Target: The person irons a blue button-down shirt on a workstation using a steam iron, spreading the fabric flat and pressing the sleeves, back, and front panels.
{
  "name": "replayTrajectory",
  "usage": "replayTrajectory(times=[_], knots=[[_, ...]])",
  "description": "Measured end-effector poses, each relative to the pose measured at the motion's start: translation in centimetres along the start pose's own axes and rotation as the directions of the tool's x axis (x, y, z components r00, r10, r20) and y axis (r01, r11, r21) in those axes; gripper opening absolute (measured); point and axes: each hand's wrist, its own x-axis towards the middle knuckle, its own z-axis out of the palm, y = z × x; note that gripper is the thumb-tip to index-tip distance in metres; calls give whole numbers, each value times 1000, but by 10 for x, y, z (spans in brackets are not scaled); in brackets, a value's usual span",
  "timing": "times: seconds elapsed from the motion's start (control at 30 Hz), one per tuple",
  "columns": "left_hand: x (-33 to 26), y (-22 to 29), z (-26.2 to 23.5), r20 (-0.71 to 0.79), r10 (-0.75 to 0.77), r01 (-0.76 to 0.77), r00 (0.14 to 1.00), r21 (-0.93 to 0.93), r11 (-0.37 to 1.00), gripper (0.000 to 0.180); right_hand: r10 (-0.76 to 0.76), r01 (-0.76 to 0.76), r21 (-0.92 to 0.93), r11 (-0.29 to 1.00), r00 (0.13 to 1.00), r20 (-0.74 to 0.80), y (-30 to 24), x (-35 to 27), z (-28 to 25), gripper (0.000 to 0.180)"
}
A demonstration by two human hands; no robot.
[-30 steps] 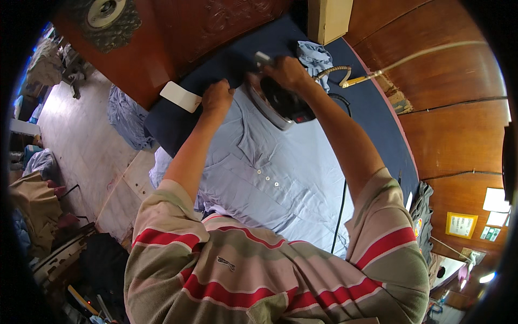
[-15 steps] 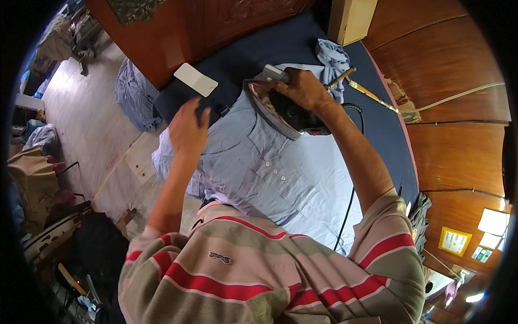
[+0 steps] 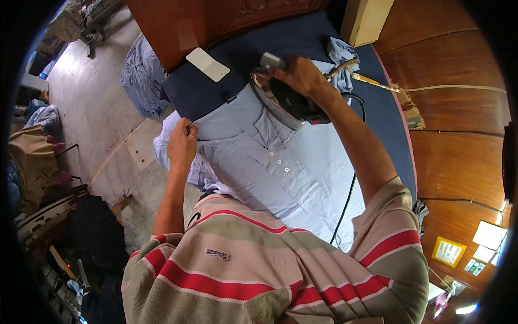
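A light blue buttoned shirt (image 3: 253, 167) lies spread over a dark blue padded table (image 3: 391, 156). My right hand (image 3: 305, 78) is closed round the handle of a clothes iron (image 3: 294, 100), which is over the upper part of the shirt; whether its soleplate touches the cloth everywhere I cannot tell. At the shirt's left edge my left hand (image 3: 182, 141) pinches the fabric between thumb and fingers. The iron's black cord (image 3: 350, 208) runs down across the shirt to the right of its buttons.
A white flat card-like piece (image 3: 208, 65) lies at the table's far left. Crumpled blue cloth (image 3: 341, 54) sits at the back right, beside a thin stick (image 3: 375, 82). More bundled cloth (image 3: 141, 78) hangs at the left. Wooden panels (image 3: 458, 162) stand to the right.
My left hand has come down from near the white piece to the shirt's left edge and closed on the fabric. The iron stays in my right hand, its front slightly raised or turned.
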Motion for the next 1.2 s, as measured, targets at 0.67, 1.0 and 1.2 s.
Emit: replayTrajectory(times=[0.67,1.0,1.2], knots=[[17,-5,1,132,-12,21,991,-69,997,24,-379,461,-144,875,840,387,-44,-19,6,49],[21,-9,0,164,-15,29,986,-83,996,25,-470,533,-77,843,798,376,-73,-21,16,41],[20,-8,-1,174,10,8,985,-100,995,26,-304,320,-79,944,938,169,-73,-44,19,42]])
